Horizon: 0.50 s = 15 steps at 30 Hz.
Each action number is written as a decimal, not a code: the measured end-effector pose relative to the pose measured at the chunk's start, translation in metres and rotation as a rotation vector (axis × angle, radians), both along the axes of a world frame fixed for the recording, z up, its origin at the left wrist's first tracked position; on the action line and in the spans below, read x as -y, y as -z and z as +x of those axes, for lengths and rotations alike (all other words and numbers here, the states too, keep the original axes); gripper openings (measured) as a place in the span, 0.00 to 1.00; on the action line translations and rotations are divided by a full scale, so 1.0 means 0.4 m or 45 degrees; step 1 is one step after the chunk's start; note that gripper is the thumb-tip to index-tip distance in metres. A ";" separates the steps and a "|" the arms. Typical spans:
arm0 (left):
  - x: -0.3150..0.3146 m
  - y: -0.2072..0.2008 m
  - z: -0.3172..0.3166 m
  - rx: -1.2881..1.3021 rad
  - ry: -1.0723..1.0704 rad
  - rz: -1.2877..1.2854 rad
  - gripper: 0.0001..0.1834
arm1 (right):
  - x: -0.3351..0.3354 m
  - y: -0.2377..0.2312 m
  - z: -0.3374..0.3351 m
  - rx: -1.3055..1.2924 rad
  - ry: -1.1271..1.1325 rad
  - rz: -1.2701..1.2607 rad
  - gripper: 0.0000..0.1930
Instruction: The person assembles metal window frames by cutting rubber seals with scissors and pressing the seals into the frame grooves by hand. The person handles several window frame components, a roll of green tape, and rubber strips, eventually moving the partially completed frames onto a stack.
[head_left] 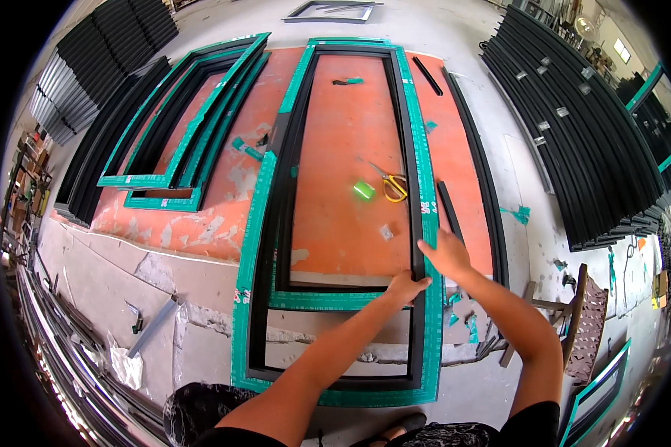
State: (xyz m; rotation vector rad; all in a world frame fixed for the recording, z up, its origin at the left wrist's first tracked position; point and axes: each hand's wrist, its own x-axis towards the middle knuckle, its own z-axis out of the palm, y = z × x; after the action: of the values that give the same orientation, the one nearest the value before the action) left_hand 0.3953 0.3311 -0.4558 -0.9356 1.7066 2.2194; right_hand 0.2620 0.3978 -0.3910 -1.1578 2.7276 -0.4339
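Note:
Before me lies a long rectangular black frame (255, 335) faced with green protective tape, on top of another green-taped frame (328, 300) whose near end shows inside it. My left hand (408, 287) reaches across the opening and grips the right-hand rail, thumb over the top; its other fingers are partly hidden. Just farther up, my right hand (447, 257) is at the outer edge of that rail, fingers stretched out. Inside the opening lie yellow-handled scissors (394, 188), a bright green piece (363, 191) and a small clear packet (386, 232).
More taped frames (149, 181) are stacked at left on the orange sheet (216, 223). Black profiles (574, 141) stand piled at far right, with a wooden chair (585, 328) nearer. Loose black strips (449, 211) and tape scraps (520, 214) lie to the right; metal lengths (60, 350) line the left.

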 end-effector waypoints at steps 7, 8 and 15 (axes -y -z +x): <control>-0.034 0.018 -0.013 -0.055 0.040 -0.236 0.28 | 0.352 0.058 -0.224 -0.113 0.628 0.113 0.49; -0.034 0.015 -0.015 -0.007 0.098 -0.224 0.28 | 0.381 0.057 -0.262 -0.019 0.723 0.120 0.47; -0.015 0.001 0.012 -0.051 0.127 -0.337 0.31 | 0.461 0.044 -0.323 0.085 0.853 -0.017 0.41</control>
State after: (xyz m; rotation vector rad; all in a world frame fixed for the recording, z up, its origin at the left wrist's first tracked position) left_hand 0.4000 0.3370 -0.4563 -0.8429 2.0544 1.9960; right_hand 0.1328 0.2136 -0.4086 -0.1868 2.9887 -0.5450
